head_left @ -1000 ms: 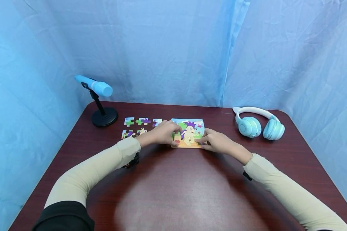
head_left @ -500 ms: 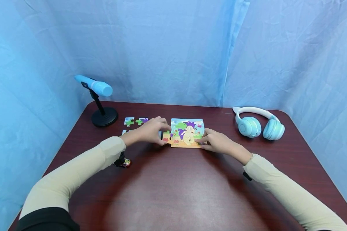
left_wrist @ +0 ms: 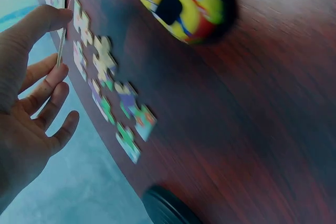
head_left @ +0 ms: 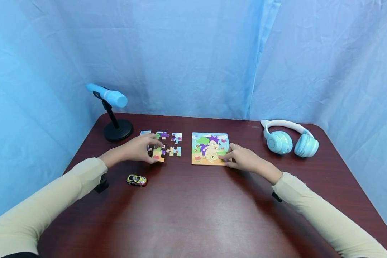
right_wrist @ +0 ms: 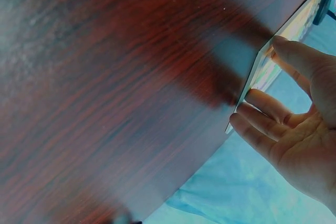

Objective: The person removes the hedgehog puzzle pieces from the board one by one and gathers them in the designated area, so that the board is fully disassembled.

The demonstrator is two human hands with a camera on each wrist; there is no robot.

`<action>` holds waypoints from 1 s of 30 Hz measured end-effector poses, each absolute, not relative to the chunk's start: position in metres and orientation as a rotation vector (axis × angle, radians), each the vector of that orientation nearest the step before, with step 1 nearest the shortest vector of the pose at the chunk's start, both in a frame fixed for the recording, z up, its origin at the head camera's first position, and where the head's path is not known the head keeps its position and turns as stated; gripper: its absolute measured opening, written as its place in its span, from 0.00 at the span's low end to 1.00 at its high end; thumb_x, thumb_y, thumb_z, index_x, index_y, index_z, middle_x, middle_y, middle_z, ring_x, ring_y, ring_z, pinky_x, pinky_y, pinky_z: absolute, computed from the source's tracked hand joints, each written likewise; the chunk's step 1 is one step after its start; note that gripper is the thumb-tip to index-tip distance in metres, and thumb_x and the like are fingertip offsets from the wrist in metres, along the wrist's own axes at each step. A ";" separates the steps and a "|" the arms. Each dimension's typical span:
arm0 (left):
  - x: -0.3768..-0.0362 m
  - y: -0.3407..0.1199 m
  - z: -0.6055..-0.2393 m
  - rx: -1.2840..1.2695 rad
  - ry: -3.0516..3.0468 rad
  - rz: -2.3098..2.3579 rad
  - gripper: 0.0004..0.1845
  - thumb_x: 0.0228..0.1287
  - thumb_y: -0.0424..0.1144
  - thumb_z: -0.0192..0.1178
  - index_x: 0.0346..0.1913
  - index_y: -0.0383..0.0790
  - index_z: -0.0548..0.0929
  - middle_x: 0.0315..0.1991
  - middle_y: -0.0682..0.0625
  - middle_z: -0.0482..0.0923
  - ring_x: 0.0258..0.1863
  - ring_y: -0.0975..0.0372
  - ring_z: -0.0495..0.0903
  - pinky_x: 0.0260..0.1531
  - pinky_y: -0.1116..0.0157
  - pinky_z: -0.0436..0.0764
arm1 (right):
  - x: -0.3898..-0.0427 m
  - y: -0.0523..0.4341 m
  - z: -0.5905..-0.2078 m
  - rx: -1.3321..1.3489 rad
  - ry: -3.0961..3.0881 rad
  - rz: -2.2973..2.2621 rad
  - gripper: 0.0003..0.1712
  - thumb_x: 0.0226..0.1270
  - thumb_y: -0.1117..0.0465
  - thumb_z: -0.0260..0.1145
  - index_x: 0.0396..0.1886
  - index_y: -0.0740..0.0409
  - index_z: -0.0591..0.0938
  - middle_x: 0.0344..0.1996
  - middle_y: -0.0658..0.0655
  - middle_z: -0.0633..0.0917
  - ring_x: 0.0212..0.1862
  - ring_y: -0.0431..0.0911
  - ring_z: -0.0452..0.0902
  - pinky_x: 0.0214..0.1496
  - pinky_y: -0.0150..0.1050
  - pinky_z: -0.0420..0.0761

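My left hand (head_left: 133, 148) pinches an orange-bottomed jigsaw piece (head_left: 158, 154) between thumb and fingertips. In the left wrist view that piece (left_wrist: 62, 43) is seen edge-on, held over the table. Loose jigsaw pieces (head_left: 176, 137) lie in two rows under and beyond this hand, some partly hidden by it. To the right lies a flat puzzle board (head_left: 209, 148) with a purple-haired cartoon hedgehog. At its near right corner rests my right hand (head_left: 245, 157); the right wrist view has thumb and fingertips touching the board's edge (right_wrist: 253, 72).
A small yellow and red toy car (head_left: 137, 180) sits nearer me on the left. Behind stands a blue microphone (head_left: 108, 95) on a black stand (head_left: 118, 129). White and mint headphones (head_left: 279, 142) lie at the back right. Blue curtains (head_left: 180, 61) surround the table (head_left: 193, 215).
My left hand has moved left from the board, carrying the orange-bottomed jigsaw piece to the loose pieces, and the toy car has come into full view. The right hand stays at the board's corner.
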State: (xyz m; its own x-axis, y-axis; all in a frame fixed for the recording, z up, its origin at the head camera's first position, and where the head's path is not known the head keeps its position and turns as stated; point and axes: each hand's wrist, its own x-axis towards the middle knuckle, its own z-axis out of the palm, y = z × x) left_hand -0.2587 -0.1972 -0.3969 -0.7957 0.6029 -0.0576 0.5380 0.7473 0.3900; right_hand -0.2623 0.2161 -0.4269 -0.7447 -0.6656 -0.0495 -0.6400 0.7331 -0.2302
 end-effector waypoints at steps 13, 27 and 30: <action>-0.249 -0.230 -0.399 0.860 2.730 0.451 0.28 0.50 0.39 0.77 0.57 0.37 0.86 0.50 0.43 0.80 0.49 0.49 0.75 0.43 0.55 0.80 | -0.263 0.216 -0.429 -1.081 2.816 -0.295 0.21 0.66 0.58 0.73 0.59 0.50 0.86 0.35 0.55 0.77 0.33 0.40 0.66 0.31 0.32 0.68; -0.247 -0.240 -0.411 0.855 2.770 0.284 0.27 0.46 0.43 0.79 0.54 0.42 0.88 0.48 0.47 0.82 0.44 0.57 0.74 0.43 0.57 0.80 | -0.261 0.215 -0.426 -1.069 2.802 -0.296 0.21 0.66 0.59 0.73 0.59 0.51 0.86 0.36 0.57 0.78 0.33 0.41 0.67 0.31 0.32 0.67; -0.247 -0.242 -0.413 0.846 2.768 0.278 0.27 0.46 0.44 0.79 0.53 0.43 0.88 0.50 0.47 0.81 0.45 0.57 0.74 0.46 0.55 0.81 | -0.261 0.215 -0.426 -1.075 2.803 -0.288 0.21 0.67 0.59 0.73 0.59 0.51 0.86 0.36 0.57 0.78 0.33 0.41 0.67 0.31 0.32 0.68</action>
State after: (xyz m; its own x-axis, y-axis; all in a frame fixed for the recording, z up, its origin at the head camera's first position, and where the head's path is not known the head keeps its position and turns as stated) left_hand -0.2468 -0.2424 -0.4129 -0.8060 0.5683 -0.1657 0.5240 0.8152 0.2468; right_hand -0.2607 0.2148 -0.4257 -0.7390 -0.6720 -0.0484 -0.6481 0.7287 -0.2213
